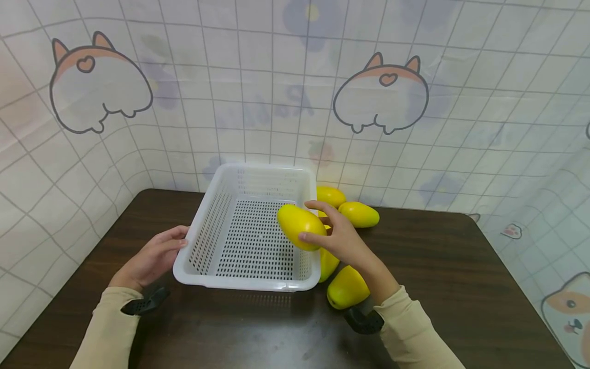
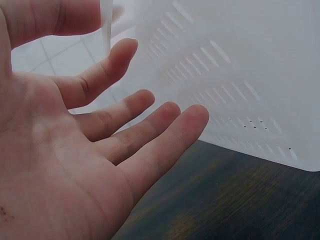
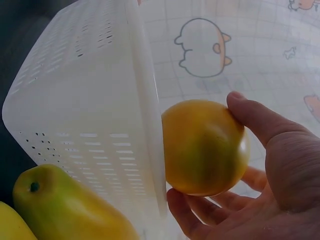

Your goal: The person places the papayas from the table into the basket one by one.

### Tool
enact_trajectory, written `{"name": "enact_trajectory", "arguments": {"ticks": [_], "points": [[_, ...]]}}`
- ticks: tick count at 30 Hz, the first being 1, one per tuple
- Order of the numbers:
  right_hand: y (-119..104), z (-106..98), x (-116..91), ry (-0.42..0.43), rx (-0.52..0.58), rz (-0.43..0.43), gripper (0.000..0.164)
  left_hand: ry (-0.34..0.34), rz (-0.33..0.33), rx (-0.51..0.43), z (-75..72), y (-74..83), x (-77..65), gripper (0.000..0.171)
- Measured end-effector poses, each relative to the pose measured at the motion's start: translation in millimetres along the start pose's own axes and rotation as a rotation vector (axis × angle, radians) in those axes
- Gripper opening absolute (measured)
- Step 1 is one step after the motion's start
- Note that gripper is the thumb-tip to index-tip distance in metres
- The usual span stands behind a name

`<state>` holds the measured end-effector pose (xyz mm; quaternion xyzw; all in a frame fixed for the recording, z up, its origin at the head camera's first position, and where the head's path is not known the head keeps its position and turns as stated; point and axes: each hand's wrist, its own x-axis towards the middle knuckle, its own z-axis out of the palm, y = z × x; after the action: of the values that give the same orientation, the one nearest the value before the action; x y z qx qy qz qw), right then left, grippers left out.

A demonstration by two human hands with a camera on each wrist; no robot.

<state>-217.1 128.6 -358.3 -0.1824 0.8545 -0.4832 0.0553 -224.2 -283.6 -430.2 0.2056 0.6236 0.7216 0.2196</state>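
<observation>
A yellow mango [image 1: 299, 225] is held by my right hand [image 1: 338, 236], thumb on one side and fingers on the other. It hangs over the right rim of a white perforated basket [image 1: 249, 283], whose visible floor is bare. The right wrist view shows the held mango [image 3: 205, 150] end-on, its far part hidden behind the rim. My left hand [image 1: 156, 256] is at the basket's left rim. The left wrist view shows its thumb reaching past the rim, with the other fingers [image 2: 165, 145] spread loosely outside the wall.
Several more mangoes lie along the basket's right side, one at the near right [image 1: 348, 288] and one farther back [image 1: 359, 214]. Some are partly hidden by the basket and my hand. Behind the dark wooden table [image 1: 442, 287] hangs a checked cloth [image 1: 258, 92] with cartoon prints.
</observation>
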Motion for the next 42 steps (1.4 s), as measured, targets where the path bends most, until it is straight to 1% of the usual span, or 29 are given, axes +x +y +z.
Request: {"name": "enact_trajectory", "arguments": {"ticks": [3, 9, 11, 16, 24, 31, 38, 42], "points": [[-2, 0, 0, -0.012, 0.02, -0.012, 0.063, 0.001, 0.0, -0.001, 0.4, 1.1, 0.1, 0.033], [-30, -3, -10, -0.036, 0.031, -0.031, 0.06, -0.012, 0.007, -0.021, -0.1, 1.2, 0.3, 0.032], [-34, -4, -13, -0.041, 0.029, -0.047, 0.059, -0.018, 0.008, -0.028, -0.2, 0.3, 0.7, 0.032], [-32, -4, -14, -0.051, 0.037, -0.064, 0.057, -0.027, 0.012, -0.03, 0.5, -1.4, 1.8, 0.033], [-31, -4, -13, -0.062, 0.055, -0.083, 0.055, 0.0, -0.002, 0.001, 1.9, 0.1, 0.9, 0.032], [-32, -4, -14, -0.049, 0.032, -0.076, 0.051, 0.014, -0.013, 0.005, 1.4, 0.3, -0.1, 0.031], [-31, -4, -11, -0.049, 0.063, -0.098, 0.05, 0.019, -0.011, 0.009, -0.2, 0.4, -0.8, 0.031], [-29, -6, -12, -0.033, 0.064, -0.092, 0.05, 0.016, -0.011, -0.001, -0.3, 0.8, -0.4, 0.031]]}}
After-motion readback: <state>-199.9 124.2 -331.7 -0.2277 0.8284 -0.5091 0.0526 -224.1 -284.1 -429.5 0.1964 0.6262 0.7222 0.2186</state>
